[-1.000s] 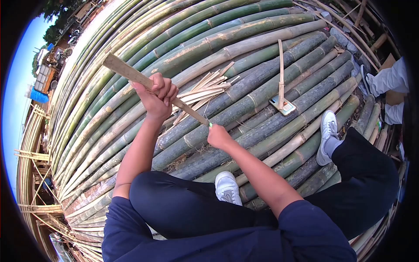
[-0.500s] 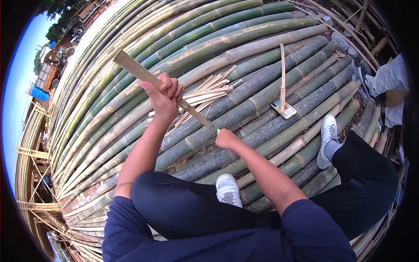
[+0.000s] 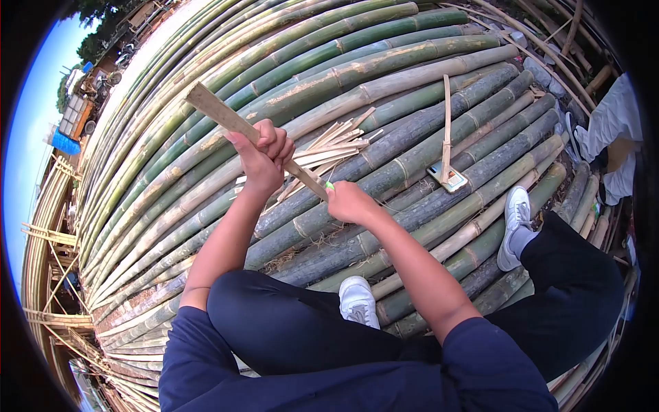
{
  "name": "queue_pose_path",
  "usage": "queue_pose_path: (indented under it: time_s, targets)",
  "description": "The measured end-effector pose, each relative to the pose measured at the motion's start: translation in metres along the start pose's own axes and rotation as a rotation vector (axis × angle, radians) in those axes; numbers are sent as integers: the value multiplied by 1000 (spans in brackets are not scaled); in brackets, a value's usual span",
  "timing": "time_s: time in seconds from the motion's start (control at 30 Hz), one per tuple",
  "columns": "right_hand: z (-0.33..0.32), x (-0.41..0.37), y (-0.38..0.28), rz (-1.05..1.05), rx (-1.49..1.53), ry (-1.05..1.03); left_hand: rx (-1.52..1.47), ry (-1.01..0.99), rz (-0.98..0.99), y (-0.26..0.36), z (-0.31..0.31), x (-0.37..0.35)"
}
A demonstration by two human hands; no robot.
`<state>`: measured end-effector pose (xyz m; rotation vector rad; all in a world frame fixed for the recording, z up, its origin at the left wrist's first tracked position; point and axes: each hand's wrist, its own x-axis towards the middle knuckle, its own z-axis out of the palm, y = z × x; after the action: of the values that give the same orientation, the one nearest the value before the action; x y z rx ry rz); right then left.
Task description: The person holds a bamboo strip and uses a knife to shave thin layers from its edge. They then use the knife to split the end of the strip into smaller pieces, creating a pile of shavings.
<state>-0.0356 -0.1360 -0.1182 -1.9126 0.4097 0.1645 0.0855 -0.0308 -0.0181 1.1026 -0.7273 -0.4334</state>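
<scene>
My left hand point(image 3: 264, 154) is wrapped around the middle of a flat bamboo strip point(image 3: 218, 110), which slants from upper left to lower right. At the strip's lower end is my right hand point(image 3: 352, 203), closed, with a small bright green bit point(image 3: 329, 185) of something showing at its fingers. The rest of that green thing is hidden, so its kind cannot be made out. Behind my hands, a bunch of thin split bamboo sticks point(image 3: 333, 147) lies across the poles. To the right, a phone point(image 3: 453, 180) rests on the poles with a narrow bamboo strip point(image 3: 447, 123) lying over it.
Long bamboo poles point(image 3: 384, 58) lie side by side beneath me. Another person's light trouser leg point(image 3: 614, 120) is at the far right. Bamboo racks point(image 3: 51, 237) stand at the left, and a loaded truck point(image 3: 75, 113) is in the distance.
My right hand has moved up and left, meeting the strip's lower end. My left hand and the strip have shifted slightly right and down.
</scene>
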Motion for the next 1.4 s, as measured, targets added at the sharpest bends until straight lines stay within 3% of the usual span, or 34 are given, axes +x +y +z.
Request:
queue_pose_path:
  time_s: [0.03,0.07,0.17,0.27,0.37,0.47,0.6,0.63,0.7,0.83,1.0,1.03,1.13,1.17,1.23,1.27,1.3,1.4]
  targets:
    - [-12,-5,-16,-86,-120,33,2,-5,-3,1,1,1]
    - [-25,-18,-42,-65,-45,56,2,1,1,1,1,1]
    - [-12,-23,-44,-60,-75,57,3,23,9,3,-1,1]
    - [30,-7,20,52,-92,11,-2,38,18,1,-2,2]
    - [20,0,41,164,-190,-92,-3,25,21,0,0,3]
    - [-33,-24,-29,171,-15,-91,-7,6,4,-1,3,0]
    - [-26,-33,-53,84,-10,-101,-25,2,-5,1,1,1]
    - [3,-14,-18,-30,-78,6,-30,-2,-4,1,2,1]
    - [31,-3,21,164,-37,-28,-30,2,3,-1,5,0]
    - [15,-2,24,245,-10,-60,-9,-7,9,0,6,1]
    - [-30,-34,-58,76,69,-114,-18,28,7,3,2,1]
    - [-14,-27,-47,78,67,-116,-18,32,14,3,1,1]
    - [52,11,29,-15,70,185,-8,49,27,0,-1,4]
    - [43,9,22,-21,68,187,-3,82,32,0,-1,5]
    - [11,-7,-9,189,83,-71,-1,76,35,0,-2,6]
    - [-4,-11,-22,178,24,-89,-5,65,26,0,-3,4]
    - [0,3,-8,6,18,-4,-1,60,16,1,-2,3]
    - [-20,-14,-34,10,64,-34,-6,39,21,1,-1,1]
